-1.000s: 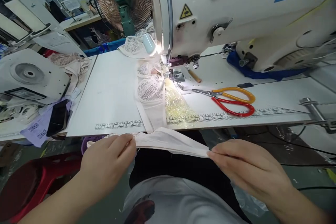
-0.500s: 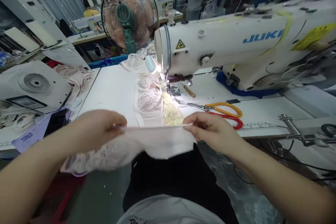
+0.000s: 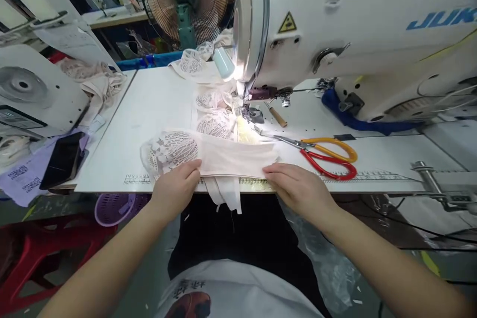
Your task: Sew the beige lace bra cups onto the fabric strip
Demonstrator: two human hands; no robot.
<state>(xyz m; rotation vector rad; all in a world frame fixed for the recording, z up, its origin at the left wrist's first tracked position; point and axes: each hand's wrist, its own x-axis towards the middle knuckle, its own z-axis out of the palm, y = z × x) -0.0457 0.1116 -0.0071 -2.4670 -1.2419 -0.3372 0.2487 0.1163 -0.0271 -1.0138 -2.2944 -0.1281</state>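
Note:
A pale pink lace-cupped bra piece (image 3: 231,158) lies at the front of the sewing table, its lace cup (image 3: 173,149) to the left and a smooth band to the right. My left hand (image 3: 178,183) pinches its lower edge just beneath the cup. At the band's right end my right hand (image 3: 294,184) grips the edge between thumb and fingers. Two pale fabric strips (image 3: 225,193) hang below it over the table edge. Behind it, more lace bra pieces (image 3: 216,121) lie beside the needle area of the white sewing machine (image 3: 298,35).
Scissors with orange and red handles (image 3: 330,158) lie right of the fabric, near a wooden-handled tool (image 3: 278,117). A fan (image 3: 186,5) stands behind the table. At left are a phone (image 3: 61,160), a purple basket (image 3: 115,208) and a red stool (image 3: 48,243).
The bra piece has gone from being held stretched in front of the table edge to lying on the tabletop, lace cup turned upward. My left hand has moved right, and the view has tilted down.

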